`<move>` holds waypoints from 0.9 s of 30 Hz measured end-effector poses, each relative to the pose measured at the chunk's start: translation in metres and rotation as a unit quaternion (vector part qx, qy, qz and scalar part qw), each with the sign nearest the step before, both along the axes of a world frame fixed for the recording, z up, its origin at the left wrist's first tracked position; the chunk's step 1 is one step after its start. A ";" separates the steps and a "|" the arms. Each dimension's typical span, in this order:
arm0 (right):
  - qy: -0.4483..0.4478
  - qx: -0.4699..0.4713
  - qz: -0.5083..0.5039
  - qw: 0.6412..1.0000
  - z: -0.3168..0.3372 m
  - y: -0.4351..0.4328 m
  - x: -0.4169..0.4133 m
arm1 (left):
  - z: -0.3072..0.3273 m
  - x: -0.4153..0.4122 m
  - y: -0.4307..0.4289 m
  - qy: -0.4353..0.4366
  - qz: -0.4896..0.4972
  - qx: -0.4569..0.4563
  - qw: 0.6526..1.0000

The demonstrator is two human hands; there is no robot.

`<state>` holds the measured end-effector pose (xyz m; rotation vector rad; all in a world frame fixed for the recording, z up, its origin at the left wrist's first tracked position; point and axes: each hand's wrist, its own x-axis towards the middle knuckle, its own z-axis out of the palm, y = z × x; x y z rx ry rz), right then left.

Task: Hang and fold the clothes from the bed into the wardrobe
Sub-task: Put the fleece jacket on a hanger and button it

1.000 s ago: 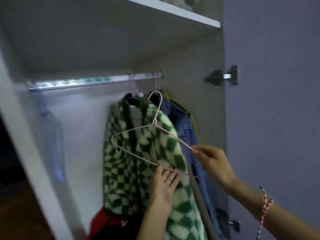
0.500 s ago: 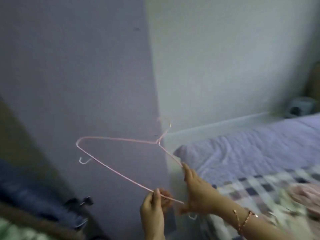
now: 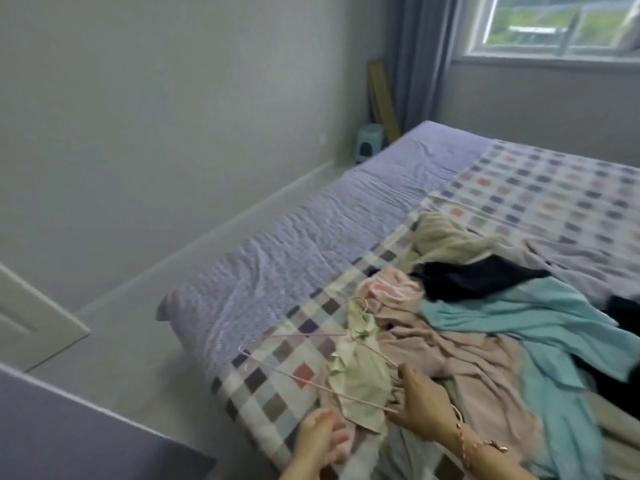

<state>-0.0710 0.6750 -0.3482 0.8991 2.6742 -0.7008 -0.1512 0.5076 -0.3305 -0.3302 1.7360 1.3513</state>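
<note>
1. The floor [image 3: 138, 341] is carrying the bed [image 3: 194, 317], which is standing near the wall.
2. A lilac sheet [image 3: 346, 220] is covering the mattress and showing bare along the left side.
3. A checked blanket [image 3: 554, 195] is lying over the sheet, reaching the near edge.
4. Clothes are lying in a loose pile on the blanket: a cream piece [image 3: 446, 240] farthest, a dark piece [image 3: 474, 278] just before it, a teal piece [image 3: 540, 323] to the right, and a pink piece [image 3: 450, 348] spreading towards the near edge.
5. A pale green piece [image 3: 360, 375] is lying beside the pink one.
6. A hanger [image 3: 349, 332] is crossing the green piece, the right hand [image 3: 422, 400] gripping its corner; whether it is resting there is unclear.
</note>
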 end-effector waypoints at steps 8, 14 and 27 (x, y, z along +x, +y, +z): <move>0.027 -0.089 -0.100 0.991 -0.009 0.049 0.023 | -0.030 -0.027 0.065 0.518 -0.441 -0.272 0.681; 0.020 -0.035 -0.037 0.999 -0.006 0.077 0.012 | -0.053 -0.087 0.112 0.550 -0.565 -0.250 0.562; 0.016 0.047 -0.196 0.979 -0.032 0.111 -0.087 | -0.084 -0.252 0.171 0.513 -0.611 -0.226 0.559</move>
